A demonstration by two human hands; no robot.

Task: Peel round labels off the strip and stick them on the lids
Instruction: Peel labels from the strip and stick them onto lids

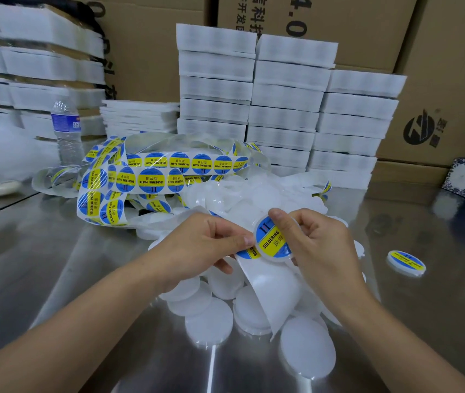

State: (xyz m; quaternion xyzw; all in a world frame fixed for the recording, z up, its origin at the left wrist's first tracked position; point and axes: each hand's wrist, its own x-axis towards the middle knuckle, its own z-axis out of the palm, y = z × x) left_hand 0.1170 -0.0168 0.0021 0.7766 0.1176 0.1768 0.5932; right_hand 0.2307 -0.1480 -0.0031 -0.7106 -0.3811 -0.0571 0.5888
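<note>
The right hand (319,239) holds up a white lid (275,241), its fingers (279,215) closed around the rim and the thumb pressing on top. A round blue and yellow label (271,236) sits on the lid's face, and it looks almost stuck down. The left hand (205,242) is just beside it, to the left, with its fingers pinched shut on the label strip (249,252). The strip's next label pokes out right at the lid's lower left edge, so the two hands nearly touch. More bare lids (208,327) lie on the shiny table (55,265) below the hands. One finished lid (406,262) rests well off to the right. The long strip pile (152,177) lies behind the hands.
</note>
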